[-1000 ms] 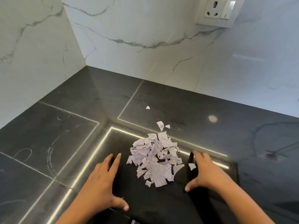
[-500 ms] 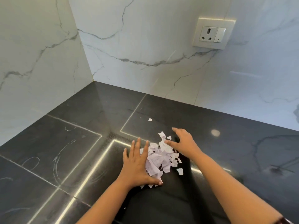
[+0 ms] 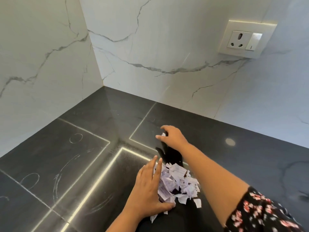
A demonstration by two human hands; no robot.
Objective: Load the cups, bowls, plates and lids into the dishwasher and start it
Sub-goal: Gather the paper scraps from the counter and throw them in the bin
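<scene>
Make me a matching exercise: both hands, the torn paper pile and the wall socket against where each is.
1 left hand
2 right hand
3 pile of torn white paper scraps
4 white wall socket

A on the white marble wall
B pinching a stray paper scrap
C flat against the pile's side
D on the glossy black counter

Pairs: 1-C, 2-B, 3-D, 4-A

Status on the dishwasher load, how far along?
Done: nothing visible; no cups, bowls, plates, lids or dishwasher in view. In hand: left hand presses flat against a pile of torn paper on the dark countertop, right hand pinches a stray scrap beyond it. Left: apparently all loading, plus starting the machine.
</scene>
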